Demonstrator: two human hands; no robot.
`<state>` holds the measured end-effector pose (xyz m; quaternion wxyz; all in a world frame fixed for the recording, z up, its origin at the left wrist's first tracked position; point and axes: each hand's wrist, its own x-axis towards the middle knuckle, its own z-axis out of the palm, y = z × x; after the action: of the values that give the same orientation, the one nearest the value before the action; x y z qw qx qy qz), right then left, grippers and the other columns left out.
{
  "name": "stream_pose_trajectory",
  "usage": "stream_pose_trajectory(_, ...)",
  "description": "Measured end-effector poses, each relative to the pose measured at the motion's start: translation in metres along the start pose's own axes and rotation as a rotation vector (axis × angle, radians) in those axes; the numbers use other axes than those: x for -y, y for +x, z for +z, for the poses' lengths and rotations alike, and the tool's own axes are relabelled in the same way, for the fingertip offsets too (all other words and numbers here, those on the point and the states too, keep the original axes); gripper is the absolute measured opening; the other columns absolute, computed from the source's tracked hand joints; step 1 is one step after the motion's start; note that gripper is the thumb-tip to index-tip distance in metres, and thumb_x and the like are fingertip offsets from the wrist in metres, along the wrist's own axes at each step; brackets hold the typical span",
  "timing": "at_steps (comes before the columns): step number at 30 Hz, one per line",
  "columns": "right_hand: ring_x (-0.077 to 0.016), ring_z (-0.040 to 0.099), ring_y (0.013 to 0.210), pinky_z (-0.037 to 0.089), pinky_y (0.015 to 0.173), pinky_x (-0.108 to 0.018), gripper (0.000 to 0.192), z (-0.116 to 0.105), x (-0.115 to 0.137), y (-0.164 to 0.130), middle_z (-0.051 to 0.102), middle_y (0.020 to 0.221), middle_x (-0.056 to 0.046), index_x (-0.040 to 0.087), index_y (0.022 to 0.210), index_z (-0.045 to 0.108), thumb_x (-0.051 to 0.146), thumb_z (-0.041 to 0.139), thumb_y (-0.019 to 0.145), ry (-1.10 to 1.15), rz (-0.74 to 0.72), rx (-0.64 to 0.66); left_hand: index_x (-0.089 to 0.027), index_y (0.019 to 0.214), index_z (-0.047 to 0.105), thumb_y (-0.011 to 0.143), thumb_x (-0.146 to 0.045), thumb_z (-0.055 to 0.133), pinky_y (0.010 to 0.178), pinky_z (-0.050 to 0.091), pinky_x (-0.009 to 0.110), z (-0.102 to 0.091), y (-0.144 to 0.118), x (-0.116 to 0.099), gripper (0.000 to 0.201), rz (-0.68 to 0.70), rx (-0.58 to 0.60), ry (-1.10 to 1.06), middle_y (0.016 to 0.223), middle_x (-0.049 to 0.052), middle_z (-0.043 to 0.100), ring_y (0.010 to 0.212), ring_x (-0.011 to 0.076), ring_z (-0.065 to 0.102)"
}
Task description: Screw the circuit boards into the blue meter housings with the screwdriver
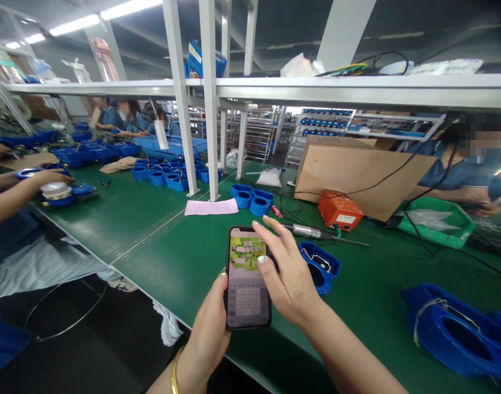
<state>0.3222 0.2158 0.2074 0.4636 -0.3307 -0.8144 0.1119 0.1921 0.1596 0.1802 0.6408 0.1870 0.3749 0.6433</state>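
Note:
A smartphone (249, 306) with a lit screen, showing a green picture above a keypad, is gripped by my left hand (209, 320) along its left side. Over the phone's upper right part hovers my right hand (292, 276), fingers stretched out and apart, thumb close to the screen; whether it touches the glass I cannot tell. Just beyond that hand lies a blue plastic housing (333, 267) with wires, partly hidden by it. A silver electric screwdriver (307, 231) rests behind the fingers. Past the phone's top, a pink paper strip (211, 207) lies on the green table (172, 257).
Two blue housings (258, 203), an orange box (341, 210), a cardboard sheet (357, 169) and a green bin (437, 221) stand farther back. Another blue housing (451, 339) sits at right. Shelf posts (209, 109) rise ahead. A co-worker's arms (21, 191) are at left.

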Motion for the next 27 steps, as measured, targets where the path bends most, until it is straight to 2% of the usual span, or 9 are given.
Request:
stream_pose_trajectory(4,-0.0211,0.049,0.121,0.050,0.097,-0.040,0.042,0.001,-0.001,-0.003,0.042,0.139,-0.009,0.022,0.138,0.038,0.031,0.038,0.097,0.227,0.160,-0.034,-0.013,0.109,0.065,0.086,-0.040,0.056,0.093,0.049,0.031,0.000,-0.002,-0.006,0.037,-0.050,-0.064,-0.069,0.107,0.009,0.066,0.110,0.0253,0.057)
stream_pose_trajectory(7,-0.0203,0.055,0.113,0.054,0.090,-0.038,0.040,0.002,-0.001,-0.004,0.046,0.137,-0.009,0.023,0.136,0.039,0.030,0.039,0.096,0.326,0.247,-0.012,-0.011,0.112,0.063,0.092,-0.035,0.045,0.085,0.052,0.030,0.002,-0.004,-0.012,0.036,-0.087,-0.118,-0.058,0.104,0.011,0.067,0.102,0.0243,0.062)
stream_pose_trajectory(12,-0.0233,0.053,0.119,0.055,0.089,-0.039,0.042,0.002,0.001,-0.002,0.047,0.139,-0.010,0.022,0.136,0.040,0.024,0.041,0.094,0.407,0.284,0.010,-0.012,0.123,0.056,0.091,-0.043,0.045,0.074,0.056,0.038,0.001,-0.004,-0.017,0.046,-0.115,-0.038,-0.045,0.101,0.015,0.067,0.091,0.0293,0.065)
stream_pose_trajectory(16,-0.0236,0.050,0.122,0.055,0.090,-0.040,0.047,0.002,0.002,-0.001,0.042,0.143,-0.009,0.023,0.138,0.038,0.019,0.041,0.091,0.466,0.293,0.053,-0.013,0.118,0.061,0.091,-0.043,0.043,0.071,0.056,0.035,-0.002,-0.003,-0.017,0.044,-0.103,0.003,-0.050,0.100,0.014,0.067,0.085,0.0280,0.066)
stream_pose_trajectory(19,-0.0235,0.048,0.125,0.051,0.095,-0.042,0.053,0.003,0.004,-0.001,0.040,0.145,-0.008,0.024,0.140,0.036,0.016,0.043,0.088,0.456,0.273,0.092,-0.015,0.109,0.066,0.093,-0.039,0.042,0.071,0.055,0.031,-0.002,-0.004,-0.018,0.038,-0.093,-0.066,-0.075,0.099,0.010,0.068,0.086,0.0246,0.066)
stream_pose_trajectory(23,-0.0229,0.046,0.127,0.052,0.096,-0.041,0.065,0.003,0.007,-0.001,0.038,0.146,-0.006,0.025,0.142,0.032,0.014,0.047,0.080,0.425,0.287,0.143,-0.013,0.104,0.068,0.096,-0.035,0.040,0.077,0.054,0.027,0.002,-0.004,-0.020,0.036,-0.086,-0.180,-0.115,0.096,0.008,0.069,0.087,0.0205,0.066)
stream_pose_trajectory(27,-0.0237,0.044,0.129,0.049,0.099,-0.044,0.071,0.002,0.010,0.001,0.036,0.147,-0.007,0.023,0.143,0.031,0.015,0.050,0.075,0.405,0.313,0.182,-0.011,0.109,0.065,0.097,-0.037,0.037,0.088,0.050,0.031,0.002,-0.003,-0.019,0.040,-0.098,-0.179,-0.136,0.097,0.009,0.069,0.093,0.0217,0.064)
